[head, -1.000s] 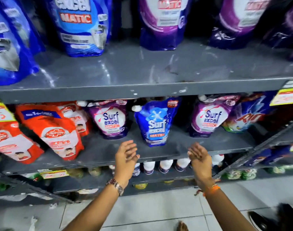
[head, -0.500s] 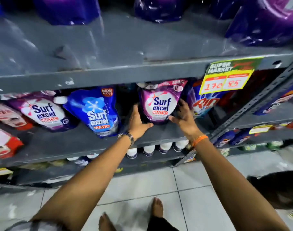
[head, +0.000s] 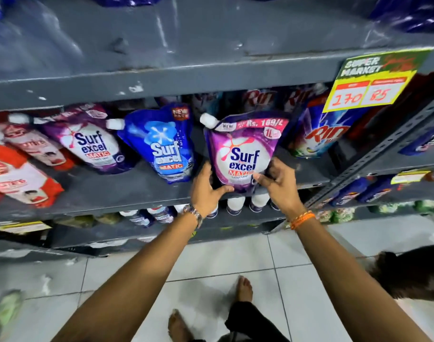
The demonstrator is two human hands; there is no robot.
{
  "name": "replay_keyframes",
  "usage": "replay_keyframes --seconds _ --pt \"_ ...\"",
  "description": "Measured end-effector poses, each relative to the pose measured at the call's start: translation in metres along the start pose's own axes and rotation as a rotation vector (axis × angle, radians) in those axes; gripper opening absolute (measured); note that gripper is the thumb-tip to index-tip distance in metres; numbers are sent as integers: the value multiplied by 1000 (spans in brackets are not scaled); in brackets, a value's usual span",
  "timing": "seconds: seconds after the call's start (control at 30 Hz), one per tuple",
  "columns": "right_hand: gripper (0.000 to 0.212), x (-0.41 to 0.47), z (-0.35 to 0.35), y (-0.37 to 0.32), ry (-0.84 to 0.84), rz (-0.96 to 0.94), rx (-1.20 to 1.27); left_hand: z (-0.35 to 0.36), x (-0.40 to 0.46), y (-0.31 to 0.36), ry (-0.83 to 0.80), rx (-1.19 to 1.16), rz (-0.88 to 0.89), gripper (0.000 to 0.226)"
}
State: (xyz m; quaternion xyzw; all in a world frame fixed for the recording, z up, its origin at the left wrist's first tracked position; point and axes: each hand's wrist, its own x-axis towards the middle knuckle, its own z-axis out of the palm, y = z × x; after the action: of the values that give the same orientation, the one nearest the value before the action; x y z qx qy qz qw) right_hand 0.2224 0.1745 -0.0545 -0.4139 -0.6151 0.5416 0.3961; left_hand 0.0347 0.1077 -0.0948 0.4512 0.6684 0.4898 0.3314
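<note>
Both hands (head: 206, 191) (head: 279, 188) grip the purple pouch (head: 245, 144) at the grey shelf's (head: 112, 191) front (white tiled floor (head: 223, 257) below).

Purple pouch (head: 244, 154) now at shelf edge (head: 137, 203)

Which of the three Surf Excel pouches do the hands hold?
The right purple pouch, beside the Rin pouch: left hand and right hand grip its bottom. The blue pouch and left purple pouch are untouched.

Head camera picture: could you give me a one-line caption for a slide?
Left hand and right hand grip a purple Surf Excel pouch by its lower corners at a grey shelf.
</note>
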Motion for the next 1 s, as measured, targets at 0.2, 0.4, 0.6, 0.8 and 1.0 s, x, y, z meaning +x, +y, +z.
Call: replay_keyframes --seconds 0.2,0.4,0.6,0.8,1.0 --pt "27 -53 78 -8 -86 15 2 -94 -72 -19 29 -54 -39 70" --pt "31 -55 198 -23 -197 -10 5 -217 -92 -45 106 29 -48 71" --pt "24 -32 289 -35 -202 -41 -17 -289 -69 -67 155 104 -61 79" --pt "36 -17 326 -36 -178 -18 -73 -310 -45 -84 208 153 -83 82" --pt "43 -11 328 -40 -219 18 -80 -314 -36 -91 176 143 -93 87"
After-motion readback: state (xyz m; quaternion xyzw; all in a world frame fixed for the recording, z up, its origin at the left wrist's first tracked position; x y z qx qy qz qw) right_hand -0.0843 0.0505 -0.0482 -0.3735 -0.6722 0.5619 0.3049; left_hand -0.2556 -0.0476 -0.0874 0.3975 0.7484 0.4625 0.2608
